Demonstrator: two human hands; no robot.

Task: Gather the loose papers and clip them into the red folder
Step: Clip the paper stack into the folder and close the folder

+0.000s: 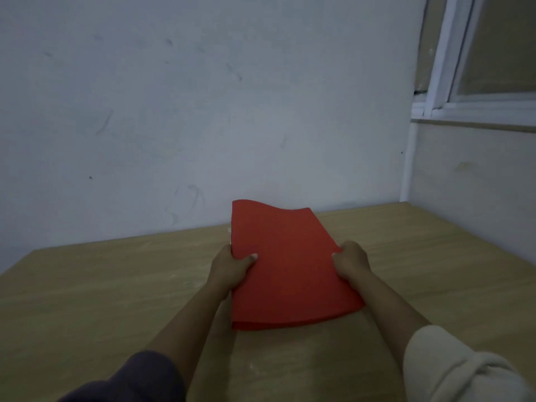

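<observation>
The red folder (pixel 285 265) is closed and held over the wooden table (pixel 116 285), its far edge curling upward. My left hand (pixel 232 266) grips its left edge with the thumb on top of the cover. My right hand (pixel 352 259) grips the right edge. A thin pale sliver shows at the folder's left edge near the far corner; I cannot tell whether it is paper. No loose papers show on the table.
A pale wall (pixel 203 111) rises right behind the table's far edge. A window frame (pixel 452 82) and a side wall close in the right side. The table's left corner lies at the far left.
</observation>
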